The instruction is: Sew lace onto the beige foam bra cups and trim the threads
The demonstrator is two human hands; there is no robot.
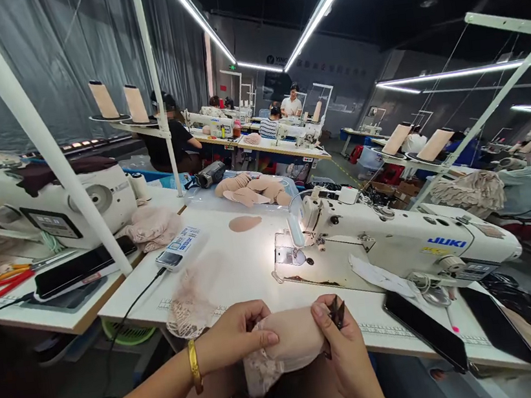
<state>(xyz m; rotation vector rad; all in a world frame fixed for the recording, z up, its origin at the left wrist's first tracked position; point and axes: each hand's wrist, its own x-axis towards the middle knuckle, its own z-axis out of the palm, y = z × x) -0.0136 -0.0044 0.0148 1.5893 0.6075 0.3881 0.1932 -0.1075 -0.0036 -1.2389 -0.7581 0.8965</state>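
Note:
A beige bra cup with lace (296,335) is stretched between my two hands, above my lap and at the front edge of the sewing table. My left hand (237,336), with a gold bracelet at the wrist, pinches its left end between thumb and fingers. At the right end, my right hand (341,346) grips the cup between thumb and fingers. Small dark thread snips (338,312) are also tucked in that hand, blades pointing up. Part of the cup's underside and some of my fingers are hidden. Sheer beige lace (194,303) lies on the table just beyond my left hand.
A white sewing machine (376,223) stands at right with its lamp lit. Beyond are a flat beige piece (244,223) and a pile of beige cups (257,188). Phones (426,328) lie by the right front edge. A cable runs from a small device (170,258).

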